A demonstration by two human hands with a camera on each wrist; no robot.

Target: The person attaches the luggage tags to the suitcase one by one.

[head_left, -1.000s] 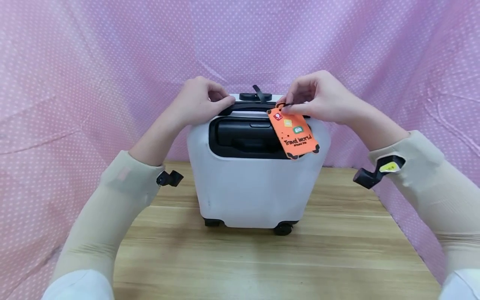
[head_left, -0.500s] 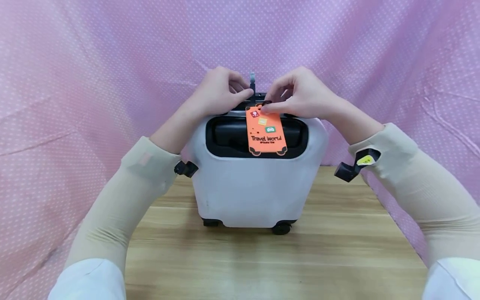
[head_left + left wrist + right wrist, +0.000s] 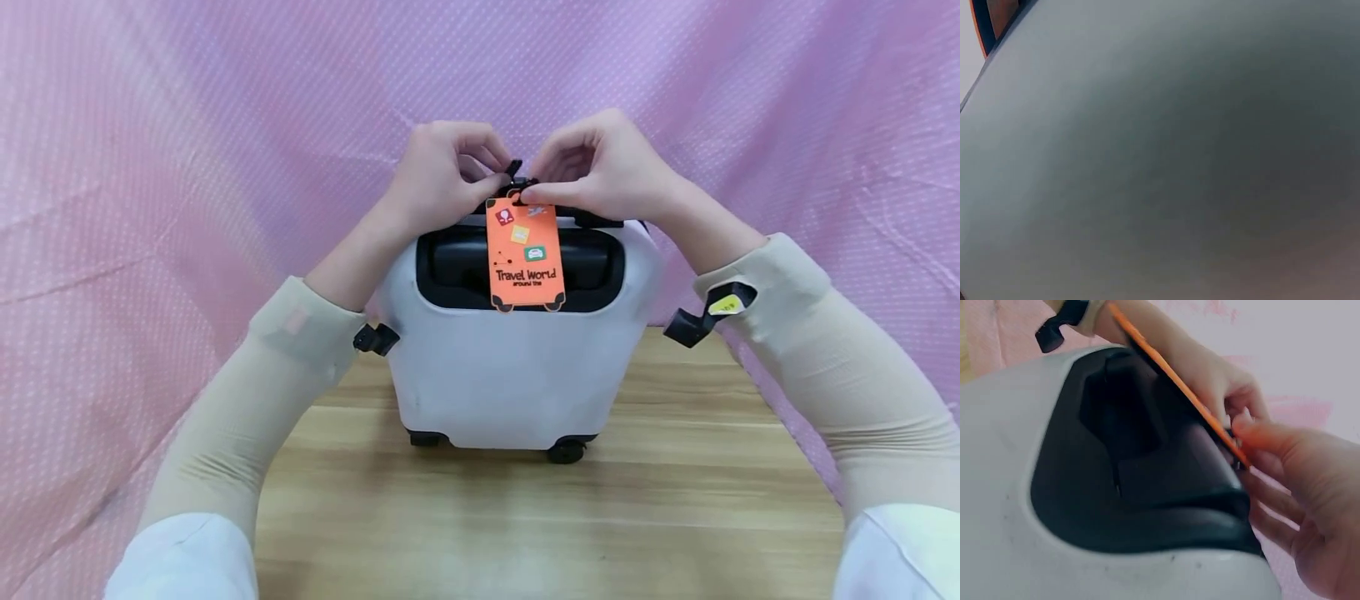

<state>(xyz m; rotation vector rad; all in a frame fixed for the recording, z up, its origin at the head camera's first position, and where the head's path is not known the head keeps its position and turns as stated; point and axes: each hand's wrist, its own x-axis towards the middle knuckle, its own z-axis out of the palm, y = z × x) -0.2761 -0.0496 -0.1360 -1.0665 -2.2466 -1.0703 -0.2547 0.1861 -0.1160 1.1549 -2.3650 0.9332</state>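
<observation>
An orange luggage tag (image 3: 525, 258) printed "Travel World" hangs upright in front of the top of a white suitcase (image 3: 502, 375). My right hand (image 3: 603, 167) pinches the tag's top edge and its loop between thumb and fingers. Just left of it, my left hand (image 3: 453, 175) pinches the tag's black strap (image 3: 514, 168), whose free end sticks up between both hands. The fingertips partly hide where strap and handle meet. In the right wrist view the tag (image 3: 1175, 381) appears edge-on above the black handle recess (image 3: 1129, 444). Only a blurred pale surface fills most of the left wrist view.
The suitcase stands on black wheels (image 3: 566, 451) on a wood-grain table (image 3: 540, 533). Pink dotted cloth (image 3: 300, 100) hangs behind and at both sides. A black wrist camera mount (image 3: 375, 338) sits close to the suitcase's left side.
My left hand has moved right, from the suitcase handle to the black strap. My right hand has carried the tag leftward to the middle, and the tag now hangs straighter. Both hands have risen slightly.
</observation>
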